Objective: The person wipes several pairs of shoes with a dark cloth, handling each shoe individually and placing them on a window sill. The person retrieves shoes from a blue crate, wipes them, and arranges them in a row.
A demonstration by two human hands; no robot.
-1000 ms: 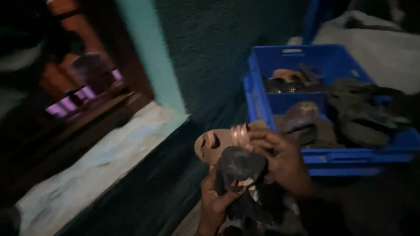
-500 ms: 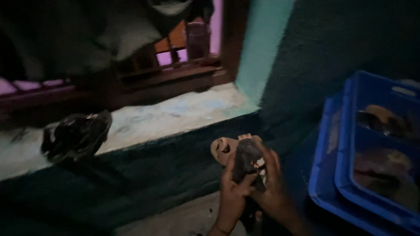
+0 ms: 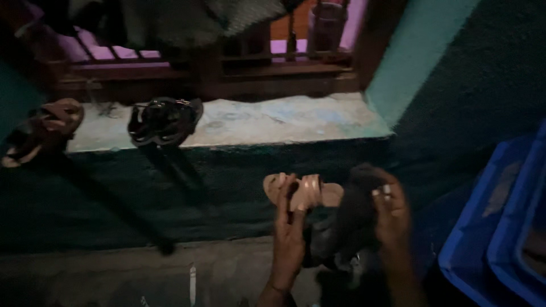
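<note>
View swung left since a moment ago: window ledge (image 3: 256, 122) now fully across the top, blue crate (image 3: 500, 227) pushed to the right edge. Hands parted, earlier close together. Left hand (image 3: 289, 227) clasped on tan sandal (image 3: 304, 190), flat, smooth-soled, held before the dark green wall. Right hand (image 3: 389, 213) clenched on dark footwear (image 3: 347, 227), limp and soft. Black strappy sandal (image 3: 162, 120) and brown sandal (image 3: 42, 128) at ledge's front edge, well apart. Bare floor below left.
</note>
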